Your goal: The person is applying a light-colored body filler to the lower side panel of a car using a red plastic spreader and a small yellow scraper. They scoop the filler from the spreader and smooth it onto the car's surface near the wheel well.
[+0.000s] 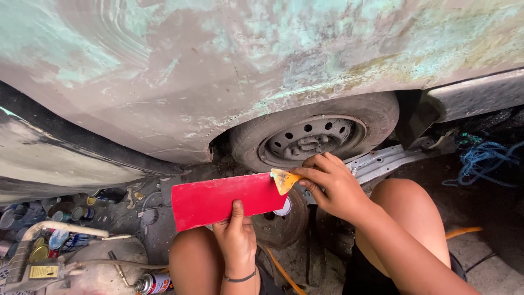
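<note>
My left hand (237, 236) grips the lower edge of a flat red rectangular board (218, 200), thumb on top, held level in front of my knees. My right hand (330, 184) pinches a small yellow-orange spreader (284, 180) whose edge rests on the board's right end. Both are just below a sanded, patchy car body panel (229, 60) of green, grey and pink. The car's wheel (314, 134) with a steel rim sits right behind my right hand. A dark band circles my left wrist.
Several cans and lids (60, 218) lie on the ground at the left, with a gas torch canister (154, 284) and a hose (60, 226). Blue rope (483, 161) is at the right. A brake drum (284, 224) and an orange hose (464, 232) lie near my knees.
</note>
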